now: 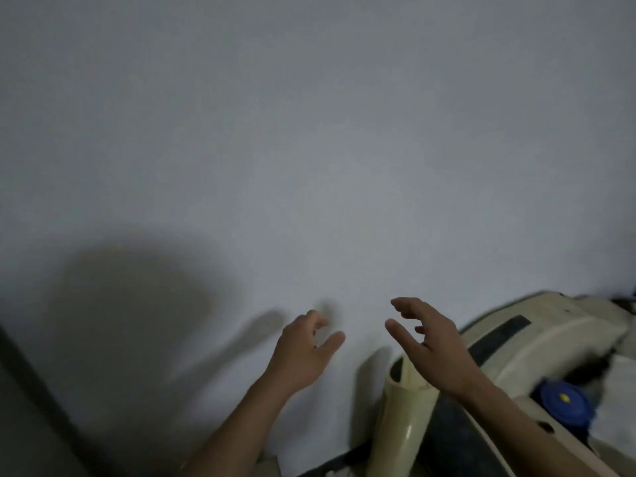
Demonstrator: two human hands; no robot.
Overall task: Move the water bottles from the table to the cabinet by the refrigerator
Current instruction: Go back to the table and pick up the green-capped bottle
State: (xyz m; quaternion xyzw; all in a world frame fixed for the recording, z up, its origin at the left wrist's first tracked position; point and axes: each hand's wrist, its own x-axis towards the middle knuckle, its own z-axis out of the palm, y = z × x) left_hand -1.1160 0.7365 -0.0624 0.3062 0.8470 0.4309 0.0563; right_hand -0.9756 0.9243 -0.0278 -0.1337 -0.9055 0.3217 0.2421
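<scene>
Both of my hands are raised in front of a plain pale wall. My left hand [306, 352] holds nothing, its fingers curled and apart. My right hand [426, 342] is also empty, with fingers spread and bent. No water bottle, table, cabinet or refrigerator is in view. The picture is dim and slightly blurred.
A cream rolled-up tube [399, 414] stands upright below my right hand. Behind it at lower right is a cream and black curved object [537, 335] with a blue round lid [564, 402] beside it. A dark edge [31, 407] runs along the lower left.
</scene>
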